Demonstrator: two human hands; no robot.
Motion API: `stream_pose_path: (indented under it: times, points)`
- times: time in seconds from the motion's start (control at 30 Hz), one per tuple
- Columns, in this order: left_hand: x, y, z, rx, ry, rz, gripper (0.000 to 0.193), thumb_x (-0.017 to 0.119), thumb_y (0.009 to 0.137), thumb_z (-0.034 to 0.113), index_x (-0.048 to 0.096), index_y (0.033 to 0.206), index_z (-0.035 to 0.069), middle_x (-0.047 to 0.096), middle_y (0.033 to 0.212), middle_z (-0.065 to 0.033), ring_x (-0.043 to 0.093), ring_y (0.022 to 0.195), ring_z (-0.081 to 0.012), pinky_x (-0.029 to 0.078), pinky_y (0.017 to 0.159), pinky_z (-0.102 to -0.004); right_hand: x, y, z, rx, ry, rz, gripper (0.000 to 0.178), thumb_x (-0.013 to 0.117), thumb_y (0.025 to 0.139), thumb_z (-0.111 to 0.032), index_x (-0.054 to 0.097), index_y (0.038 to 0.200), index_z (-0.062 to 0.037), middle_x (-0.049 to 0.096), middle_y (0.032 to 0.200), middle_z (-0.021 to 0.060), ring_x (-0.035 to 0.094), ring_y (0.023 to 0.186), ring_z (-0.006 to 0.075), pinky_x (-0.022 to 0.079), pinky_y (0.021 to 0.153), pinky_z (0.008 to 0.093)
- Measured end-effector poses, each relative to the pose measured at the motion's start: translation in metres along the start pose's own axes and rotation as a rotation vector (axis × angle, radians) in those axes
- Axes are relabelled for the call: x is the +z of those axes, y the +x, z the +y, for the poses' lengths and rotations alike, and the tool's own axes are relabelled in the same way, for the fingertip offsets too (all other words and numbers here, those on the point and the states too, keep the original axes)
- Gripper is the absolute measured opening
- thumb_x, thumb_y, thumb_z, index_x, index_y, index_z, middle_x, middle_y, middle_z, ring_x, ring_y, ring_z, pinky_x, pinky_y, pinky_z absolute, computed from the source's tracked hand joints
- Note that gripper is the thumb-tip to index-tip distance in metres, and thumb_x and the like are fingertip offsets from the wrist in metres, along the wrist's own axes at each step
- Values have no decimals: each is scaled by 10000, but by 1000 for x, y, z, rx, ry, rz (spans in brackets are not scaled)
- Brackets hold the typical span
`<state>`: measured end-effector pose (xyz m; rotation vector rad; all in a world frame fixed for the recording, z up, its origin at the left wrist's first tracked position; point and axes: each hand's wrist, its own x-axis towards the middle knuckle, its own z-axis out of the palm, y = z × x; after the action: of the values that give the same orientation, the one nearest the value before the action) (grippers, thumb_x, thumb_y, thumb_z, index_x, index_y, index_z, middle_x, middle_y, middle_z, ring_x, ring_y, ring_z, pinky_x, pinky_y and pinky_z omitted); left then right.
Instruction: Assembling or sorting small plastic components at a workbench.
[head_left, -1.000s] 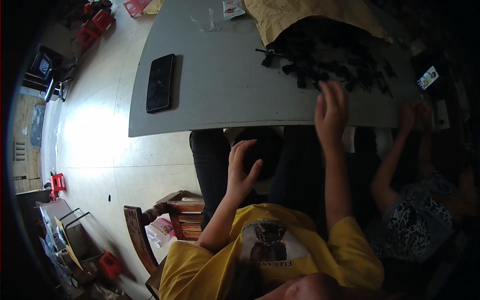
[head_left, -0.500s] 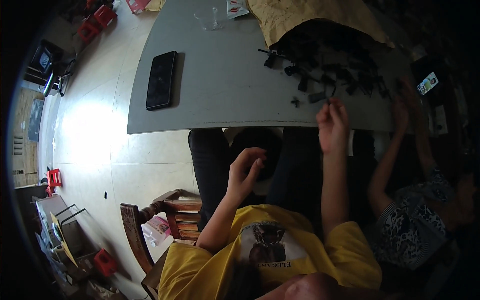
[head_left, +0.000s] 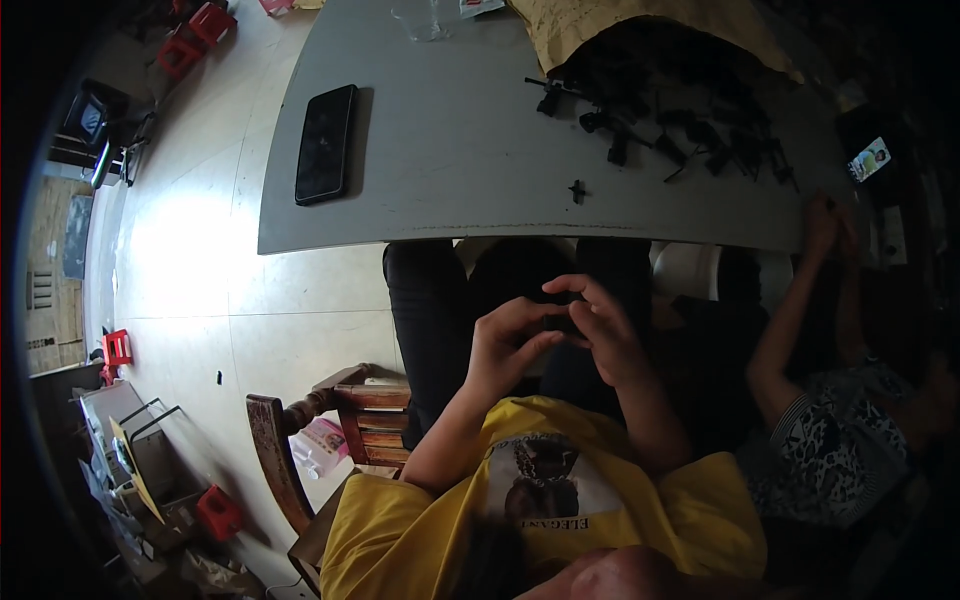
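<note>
My left hand [head_left: 503, 336] and my right hand [head_left: 607, 338] meet above my lap, just short of the table edge. Between their fingers is a small black part [head_left: 558, 323], mostly covered, so its exact kind cannot be made out. Both hands are closed on it. On the grey table [head_left: 430, 150] beyond them lies a small black cross-shaped piece [head_left: 577, 191]. Farther back, several black parts with thin stems [head_left: 617, 150] are strewn in front of a large brown paper bag [head_left: 560, 35], whose mouth faces me.
A black phone [head_left: 326, 145] lies on the table's left side, with a clear plastic cup [head_left: 425, 22] behind it. At the right, another person's hands [head_left: 830, 228] are at the table edge, near a lit phone screen [head_left: 869, 159]. A wooden chair [head_left: 370, 420] stands at my left.
My right hand has come back from the table to meet my left over my lap. A dark piece near the cross-shaped one is gone from the table. The other person's hands moved nearer the edge.
</note>
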<state>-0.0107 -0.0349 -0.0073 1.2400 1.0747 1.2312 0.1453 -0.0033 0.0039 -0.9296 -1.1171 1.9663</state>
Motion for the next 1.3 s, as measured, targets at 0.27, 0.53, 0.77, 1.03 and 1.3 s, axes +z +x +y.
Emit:
stream_pose_path:
  times: [0.27,0.53,0.77,1.03,1.3]
  points:
    - [18,-7,-5,-233,-290,25,139,479,913,128,498,993,16,499,804,2,476,691,-55,385,621,-179,23,1,19,-599,-940,440,229,439,876,-83,523,1086,-47,584,834,110,533,677,273,415,658,382]
    - [0,-2,0,76,189,43,108,474,742,38,528,829,3,502,836,-98,509,769,-198,395,659,-275,21,-12,1,-655,-1219,413,143,569,796,-84,566,926,-23,563,724,86,550,623,220,426,568,311]
    - [12,0,6,215,404,102,217,497,711,-53,538,914,14,538,844,-124,534,723,-260,434,678,-333,27,-13,-2,-399,-955,344,136,659,756,-124,567,801,-35,589,646,69,592,543,184,449,494,278]
    - [2,-3,2,343,443,189,530,700,717,122,409,1148,14,454,1086,-132,465,979,-210,408,808,-324,1,-7,16,-245,-274,310,203,570,870,-213,603,881,-14,623,767,34,559,570,103,428,513,220]
    - [-6,-3,-15,67,-403,-43,206,659,802,104,490,901,42,492,883,-34,494,834,-99,430,721,-225,4,-11,3,-205,-147,117,185,507,899,-138,611,1005,-28,563,698,3,524,618,51,412,551,188]
